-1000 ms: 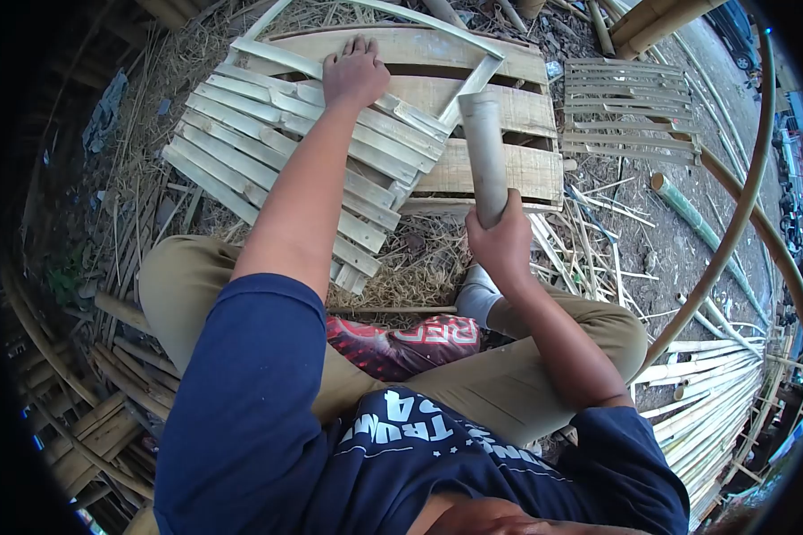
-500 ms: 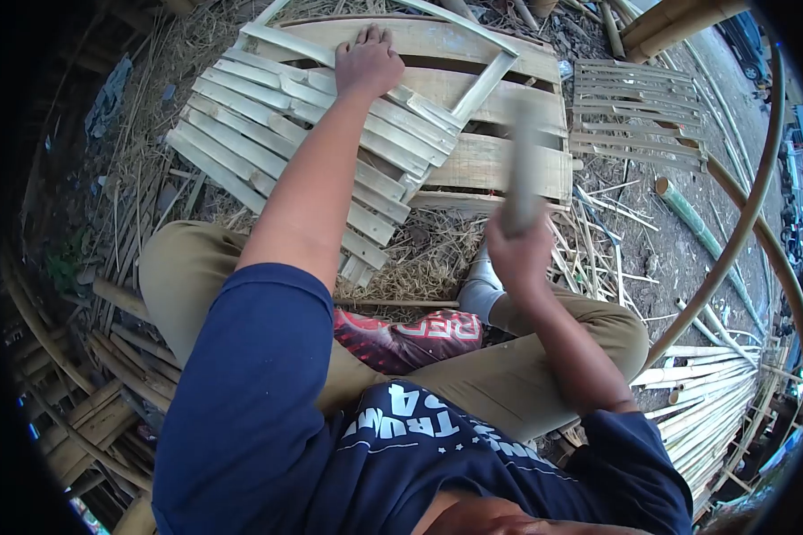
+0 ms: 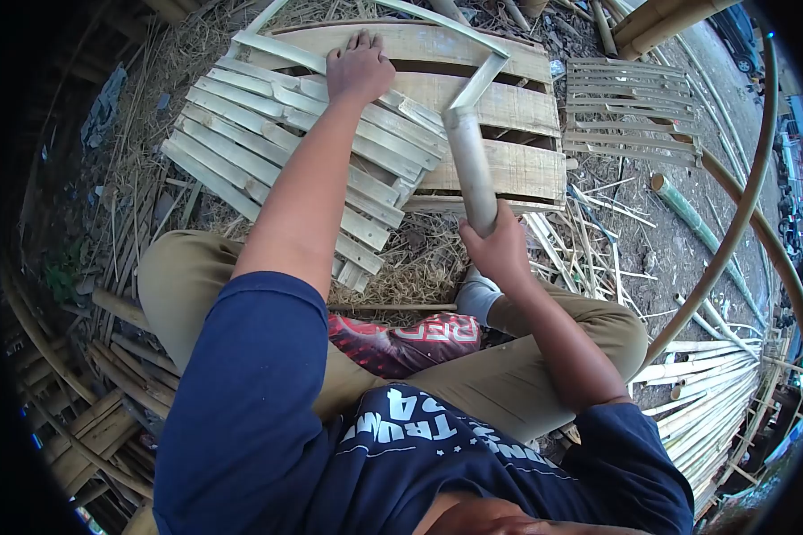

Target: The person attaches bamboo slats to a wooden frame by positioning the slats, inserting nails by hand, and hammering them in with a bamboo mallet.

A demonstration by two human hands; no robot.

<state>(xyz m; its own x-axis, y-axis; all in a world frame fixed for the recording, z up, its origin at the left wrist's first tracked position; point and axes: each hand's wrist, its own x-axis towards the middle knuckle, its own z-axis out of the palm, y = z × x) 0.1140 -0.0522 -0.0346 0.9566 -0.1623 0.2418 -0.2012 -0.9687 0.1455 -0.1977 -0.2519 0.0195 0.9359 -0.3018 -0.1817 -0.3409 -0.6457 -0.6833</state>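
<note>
My left hand (image 3: 360,71) lies on the upper part of a slatted bamboo frame (image 3: 268,129), its fingers reaching over onto the wooden boards beneath. In my right hand (image 3: 500,241) is a pale cylindrical stick (image 3: 470,165), gripped at its lower end. The top of the stick meets the frame's right side strip near its corner. Under the frame is a low platform of wide wooden boards (image 3: 509,107) with dark gaps between them. Several slats of the frame stick out past the platform toward my knees.
A smaller slatted panel (image 3: 629,111) lies to the right. Beyond it are a green bamboo pole (image 3: 687,214) and curved poles (image 3: 745,209). Many split strips (image 3: 714,392) are piled at the lower right. A red patterned cloth (image 3: 410,343) lies between my legs; straw covers the ground.
My right hand has swung the stick up and away to the right, then back left and down against the frame's side strip. My left hand stays on the frame.
</note>
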